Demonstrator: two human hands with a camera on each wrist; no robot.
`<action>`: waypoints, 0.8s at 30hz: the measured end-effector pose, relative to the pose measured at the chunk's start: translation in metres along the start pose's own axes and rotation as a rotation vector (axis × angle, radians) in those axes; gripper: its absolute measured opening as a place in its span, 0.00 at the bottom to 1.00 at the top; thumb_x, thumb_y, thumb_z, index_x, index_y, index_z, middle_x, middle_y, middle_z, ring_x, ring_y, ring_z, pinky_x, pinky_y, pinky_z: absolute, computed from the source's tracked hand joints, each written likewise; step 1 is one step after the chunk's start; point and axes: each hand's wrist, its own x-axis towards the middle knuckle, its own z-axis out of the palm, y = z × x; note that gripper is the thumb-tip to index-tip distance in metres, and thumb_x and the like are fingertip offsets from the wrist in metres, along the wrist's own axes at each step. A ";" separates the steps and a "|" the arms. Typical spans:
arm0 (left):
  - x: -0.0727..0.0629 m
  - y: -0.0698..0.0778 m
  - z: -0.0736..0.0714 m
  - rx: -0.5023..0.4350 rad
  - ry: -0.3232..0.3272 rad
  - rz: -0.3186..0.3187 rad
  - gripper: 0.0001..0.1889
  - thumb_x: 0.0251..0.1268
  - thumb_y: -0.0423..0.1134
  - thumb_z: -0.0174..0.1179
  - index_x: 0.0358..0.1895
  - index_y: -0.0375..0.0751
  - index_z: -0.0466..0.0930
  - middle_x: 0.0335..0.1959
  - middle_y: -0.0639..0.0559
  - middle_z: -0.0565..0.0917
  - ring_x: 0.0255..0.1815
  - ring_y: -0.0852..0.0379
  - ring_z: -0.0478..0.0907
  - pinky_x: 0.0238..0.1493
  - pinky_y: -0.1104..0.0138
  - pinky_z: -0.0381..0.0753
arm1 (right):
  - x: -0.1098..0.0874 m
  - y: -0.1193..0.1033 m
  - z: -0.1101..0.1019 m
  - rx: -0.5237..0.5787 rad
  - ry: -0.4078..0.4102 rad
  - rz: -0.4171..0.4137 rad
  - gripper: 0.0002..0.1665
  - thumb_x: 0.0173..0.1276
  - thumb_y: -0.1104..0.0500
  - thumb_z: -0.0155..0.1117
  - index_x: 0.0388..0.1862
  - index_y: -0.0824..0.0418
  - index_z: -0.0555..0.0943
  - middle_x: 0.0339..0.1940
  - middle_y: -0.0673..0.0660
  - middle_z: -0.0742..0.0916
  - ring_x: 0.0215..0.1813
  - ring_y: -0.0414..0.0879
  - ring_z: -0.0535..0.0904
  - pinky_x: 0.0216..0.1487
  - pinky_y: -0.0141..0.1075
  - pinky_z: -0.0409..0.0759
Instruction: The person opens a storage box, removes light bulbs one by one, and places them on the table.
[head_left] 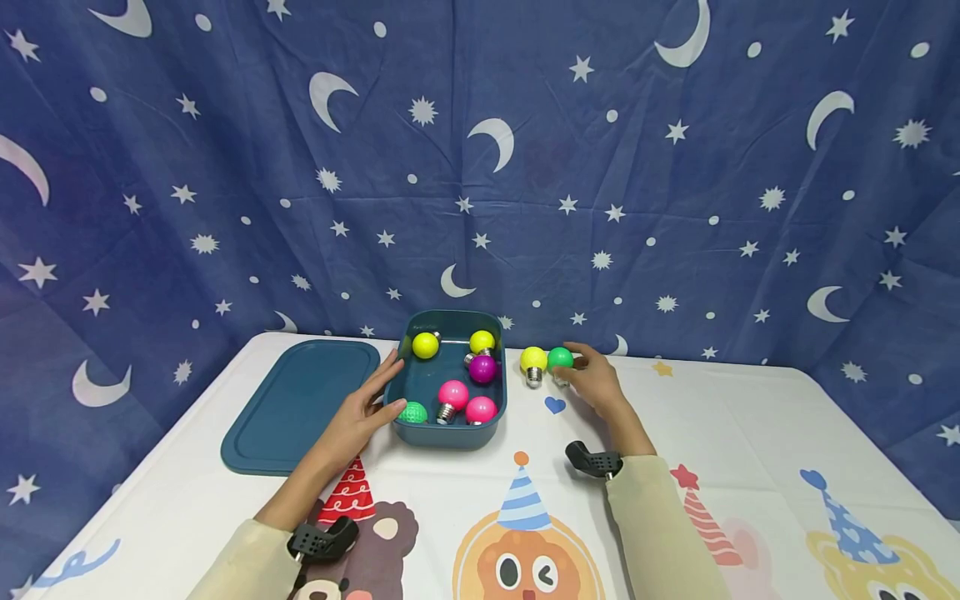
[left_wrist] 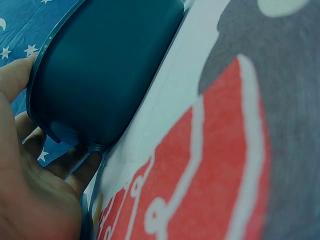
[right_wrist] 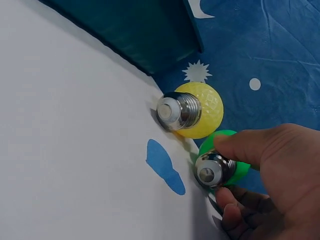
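A dark teal bin [head_left: 446, 435] holds several round light bulbs: a pink bulb [head_left: 453, 394], a purple bulb [head_left: 482, 369], a textured green bulb [head_left: 413, 412] and others. Against the bin's left side rests my left hand [head_left: 365, 415], fingers spread and fairly straight, thumb near the front corner. To the right of the bin, my right hand [head_left: 594, 379] pinches a green light bulb [head_left: 559, 358] between thumb and fingers. Its metal base [right_wrist: 209, 172] faces the right wrist camera. Just left of it lies a yellow bulb [head_left: 533, 359], base toward me, touched by neither hand.
A flat teal lid [head_left: 300, 400] lies left of the bin on the white cartoon-printed tablecloth [head_left: 750, 433]. Behind the table hangs a blue curtain [head_left: 525, 183] with moons and stars, close to the far edge. Black wrist cameras sit on both forearms.
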 end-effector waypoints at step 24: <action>0.000 -0.001 -0.001 -0.015 -0.005 -0.004 0.32 0.69 0.38 0.56 0.74 0.44 0.57 0.77 0.52 0.47 0.75 0.42 0.45 0.68 0.42 0.53 | 0.000 0.000 -0.006 -0.048 0.029 0.051 0.36 0.66 0.57 0.63 0.70 0.64 0.65 0.57 0.69 0.75 0.54 0.60 0.72 0.53 0.49 0.75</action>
